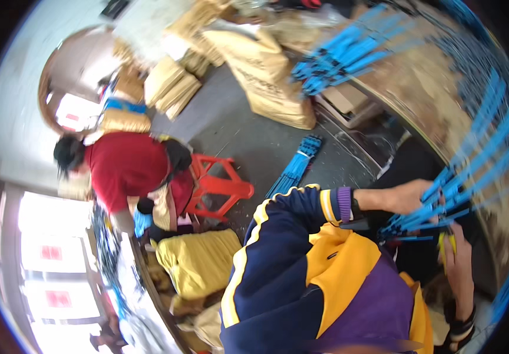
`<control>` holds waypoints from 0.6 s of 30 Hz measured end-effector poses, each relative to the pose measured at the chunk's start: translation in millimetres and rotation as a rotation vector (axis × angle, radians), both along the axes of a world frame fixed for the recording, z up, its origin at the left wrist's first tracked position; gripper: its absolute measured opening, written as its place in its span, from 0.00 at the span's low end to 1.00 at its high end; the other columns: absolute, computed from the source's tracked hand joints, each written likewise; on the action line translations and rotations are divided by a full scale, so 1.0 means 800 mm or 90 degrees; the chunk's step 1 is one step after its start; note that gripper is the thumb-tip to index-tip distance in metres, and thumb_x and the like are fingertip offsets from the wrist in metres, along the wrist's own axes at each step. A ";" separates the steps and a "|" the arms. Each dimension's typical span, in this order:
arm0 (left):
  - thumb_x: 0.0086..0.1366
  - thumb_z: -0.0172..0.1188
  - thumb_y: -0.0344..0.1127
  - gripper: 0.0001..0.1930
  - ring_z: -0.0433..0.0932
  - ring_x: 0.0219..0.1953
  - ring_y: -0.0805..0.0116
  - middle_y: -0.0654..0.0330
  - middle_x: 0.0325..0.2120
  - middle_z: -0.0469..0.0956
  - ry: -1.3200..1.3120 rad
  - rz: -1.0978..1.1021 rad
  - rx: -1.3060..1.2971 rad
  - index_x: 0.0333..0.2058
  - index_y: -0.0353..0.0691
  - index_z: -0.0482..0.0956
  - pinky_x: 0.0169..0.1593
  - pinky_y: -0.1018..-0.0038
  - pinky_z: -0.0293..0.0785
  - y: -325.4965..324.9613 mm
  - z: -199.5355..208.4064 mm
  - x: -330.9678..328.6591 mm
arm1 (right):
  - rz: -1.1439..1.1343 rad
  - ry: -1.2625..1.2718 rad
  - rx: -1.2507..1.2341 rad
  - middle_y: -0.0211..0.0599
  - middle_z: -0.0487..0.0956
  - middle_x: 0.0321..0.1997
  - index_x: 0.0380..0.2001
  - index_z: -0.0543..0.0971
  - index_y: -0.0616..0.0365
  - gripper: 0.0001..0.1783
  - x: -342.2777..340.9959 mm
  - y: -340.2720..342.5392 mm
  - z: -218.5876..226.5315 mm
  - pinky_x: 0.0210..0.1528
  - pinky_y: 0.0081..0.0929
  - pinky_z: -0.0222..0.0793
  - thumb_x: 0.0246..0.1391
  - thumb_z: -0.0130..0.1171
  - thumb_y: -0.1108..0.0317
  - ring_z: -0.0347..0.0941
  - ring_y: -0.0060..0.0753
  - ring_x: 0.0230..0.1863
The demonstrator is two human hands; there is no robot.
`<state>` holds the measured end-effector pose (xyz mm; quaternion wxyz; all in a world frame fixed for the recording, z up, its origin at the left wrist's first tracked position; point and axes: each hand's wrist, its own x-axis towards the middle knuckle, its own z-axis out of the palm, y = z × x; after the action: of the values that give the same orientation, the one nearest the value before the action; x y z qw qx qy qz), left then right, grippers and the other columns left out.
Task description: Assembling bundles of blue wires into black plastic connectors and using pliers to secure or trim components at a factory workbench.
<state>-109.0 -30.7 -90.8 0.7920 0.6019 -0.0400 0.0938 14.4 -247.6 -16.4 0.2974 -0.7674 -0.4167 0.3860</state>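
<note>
My left hand point(409, 197), coming out of a navy sleeve with a purple cuff, is closed round a bundle of long, thin blue cables point(473, 171). The cables fan out toward the far right, and their dark ends hang below the hand. Beside the bundle, my right hand point(457, 251) has its fingers curled on a small yellow thing point(443, 243), its kind too blurred to make out. A black band is round my right wrist.
On the wooden table point(411, 88) lie more blue cable bundles point(343, 56). Another tied bundle point(297, 162) lies on the floor. A brown paper sack point(266, 76), a red stool point(222, 187) and a yellow sack point(201, 262) stand nearby. A person in red point(127, 162) bends at the left.
</note>
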 end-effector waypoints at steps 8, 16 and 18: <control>0.54 0.71 0.31 0.18 0.77 0.32 0.77 0.62 0.29 0.79 0.065 -0.026 -0.018 0.42 0.33 0.76 0.36 0.77 0.75 0.025 0.013 -0.029 | 0.045 0.023 0.119 0.40 0.73 0.24 0.47 0.68 0.63 0.18 -0.015 0.038 -0.050 0.24 0.22 0.67 0.50 0.54 0.77 0.73 0.29 0.21; 0.54 0.72 0.33 0.18 0.78 0.34 0.77 0.60 0.30 0.81 -0.024 0.012 0.039 0.43 0.34 0.79 0.38 0.77 0.75 0.039 -0.019 0.001 | 0.160 0.595 0.046 0.50 0.72 0.42 0.57 0.65 0.65 0.25 0.064 0.009 -0.080 0.41 0.25 0.66 0.54 0.51 0.76 0.71 0.37 0.38; 0.54 0.72 0.34 0.18 0.78 0.34 0.77 0.60 0.30 0.81 -0.030 -0.054 0.038 0.42 0.35 0.80 0.39 0.77 0.75 0.038 -0.017 0.002 | 0.129 1.052 -0.080 0.52 0.71 0.47 0.57 0.64 0.67 0.27 0.063 0.005 -0.091 0.47 0.26 0.65 0.53 0.53 0.76 0.71 0.40 0.44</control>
<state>-107.4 -0.5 -104.0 0.7757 0.6207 -0.0869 0.0732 64.8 -243.6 -88.9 0.4278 -0.2112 -0.1094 0.8720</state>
